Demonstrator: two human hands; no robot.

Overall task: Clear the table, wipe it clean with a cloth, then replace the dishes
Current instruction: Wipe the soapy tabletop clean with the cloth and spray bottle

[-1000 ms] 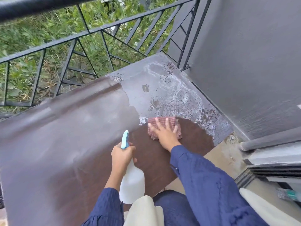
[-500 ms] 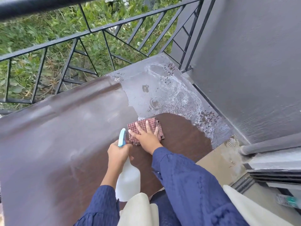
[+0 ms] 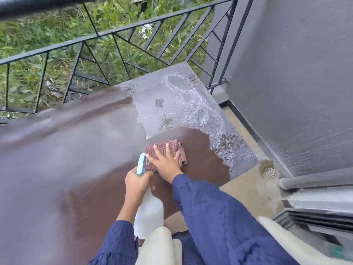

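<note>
Cloth [image 3: 183, 156], red-checked, folded, flat under right hand [image 3: 166, 166], fingers spread, left hand [image 3: 136, 182] fingers clamped round spray bottle [image 3: 149, 213]

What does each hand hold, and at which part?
The left hand grips the spray bottle at its neck, under the blue trigger. The right hand holds nothing; it presses flat on the cloth.

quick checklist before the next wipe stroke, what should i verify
1. Right hand flat on the checked cloth: ok.
2. Left hand grips the spray bottle, clear of the stroke ahead: ok.
3. Foamy patch at the far corner of the table wiped: not ok.
4. Left part of the table clean: cannot tell, blurred.
5. Liquid left in the bottle: cannot tell.
</note>
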